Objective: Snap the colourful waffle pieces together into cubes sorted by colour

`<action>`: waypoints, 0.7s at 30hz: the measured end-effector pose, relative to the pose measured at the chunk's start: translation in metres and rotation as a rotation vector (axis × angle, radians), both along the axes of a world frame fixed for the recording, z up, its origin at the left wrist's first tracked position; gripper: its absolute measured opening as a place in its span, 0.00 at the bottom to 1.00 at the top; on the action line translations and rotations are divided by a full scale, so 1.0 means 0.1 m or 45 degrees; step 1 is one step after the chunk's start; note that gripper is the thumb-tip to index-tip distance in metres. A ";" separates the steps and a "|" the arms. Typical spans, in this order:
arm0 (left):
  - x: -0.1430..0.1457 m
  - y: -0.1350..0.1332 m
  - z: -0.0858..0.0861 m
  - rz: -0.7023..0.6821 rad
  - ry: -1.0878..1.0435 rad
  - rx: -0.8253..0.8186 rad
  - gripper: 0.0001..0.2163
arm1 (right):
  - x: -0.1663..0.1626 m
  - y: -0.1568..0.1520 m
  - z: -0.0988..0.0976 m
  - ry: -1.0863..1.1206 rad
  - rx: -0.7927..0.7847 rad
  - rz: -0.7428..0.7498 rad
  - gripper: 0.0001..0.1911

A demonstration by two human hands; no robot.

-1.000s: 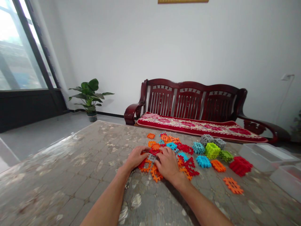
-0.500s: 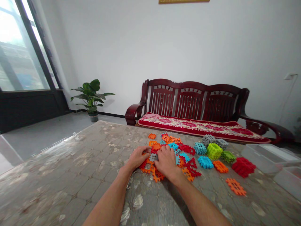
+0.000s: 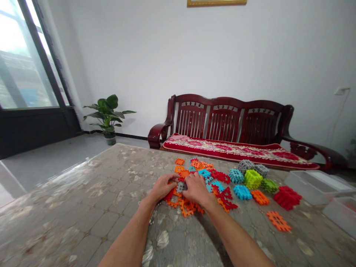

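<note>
A heap of flat interlocking plastic tiles point(image 3: 207, 185) in orange, red and blue lies on the patterned table point(image 3: 83, 207). My left hand point(image 3: 162, 187) and my right hand point(image 3: 197, 188) rest on the near side of the heap, fingers curled. Between them they pinch a small grey tile point(image 3: 181, 186), each hand on one side of it. Orange tiles point(image 3: 185, 206) lie just under my wrists.
Built cubes stand to the right: blue point(image 3: 236, 175), lime green point(image 3: 252, 178), grey point(image 3: 246, 165), red point(image 3: 287, 197). A lone orange tile point(image 3: 278, 221) lies nearer. Clear plastic bins point(image 3: 314, 182) sit at the right edge. A wooden bench point(image 3: 230, 126) and a potted plant point(image 3: 107, 115) stand behind.
My right hand has drawn back slightly and lifted off the orange tiles, uncovering them. Both hands stay closed around the grey tile.
</note>
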State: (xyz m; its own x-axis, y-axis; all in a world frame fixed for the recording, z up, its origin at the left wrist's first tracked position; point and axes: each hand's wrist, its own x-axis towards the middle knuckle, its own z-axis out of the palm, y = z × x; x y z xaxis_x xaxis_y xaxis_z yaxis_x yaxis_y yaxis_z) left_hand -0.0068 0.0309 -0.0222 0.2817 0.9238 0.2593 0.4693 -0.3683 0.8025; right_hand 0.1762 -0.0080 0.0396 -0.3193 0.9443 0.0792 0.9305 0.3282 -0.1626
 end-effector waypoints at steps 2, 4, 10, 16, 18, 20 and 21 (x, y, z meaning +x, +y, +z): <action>0.00 0.00 0.00 0.006 -0.009 0.005 0.19 | 0.00 0.02 0.01 0.019 -0.016 0.013 0.18; 0.01 -0.01 0.02 0.013 -0.002 0.007 0.19 | 0.00 0.04 0.01 0.025 -0.030 0.014 0.18; 0.01 -0.04 0.08 0.039 0.051 0.051 0.16 | 0.00 0.08 -0.04 0.023 0.005 -0.010 0.18; 0.00 -0.05 0.08 0.038 -0.044 0.024 0.13 | 0.01 0.05 -0.08 0.218 0.028 -0.069 0.14; 0.00 -0.04 0.08 0.040 -0.063 -0.009 0.12 | 0.05 0.04 -0.07 0.326 0.035 -0.108 0.09; -0.01 -0.03 0.07 0.040 -0.067 -0.036 0.12 | 0.16 0.05 -0.06 0.461 0.071 -0.135 0.07; -0.01 -0.02 0.06 0.042 -0.067 -0.044 0.13 | 0.23 0.06 -0.06 0.537 0.084 -0.140 0.07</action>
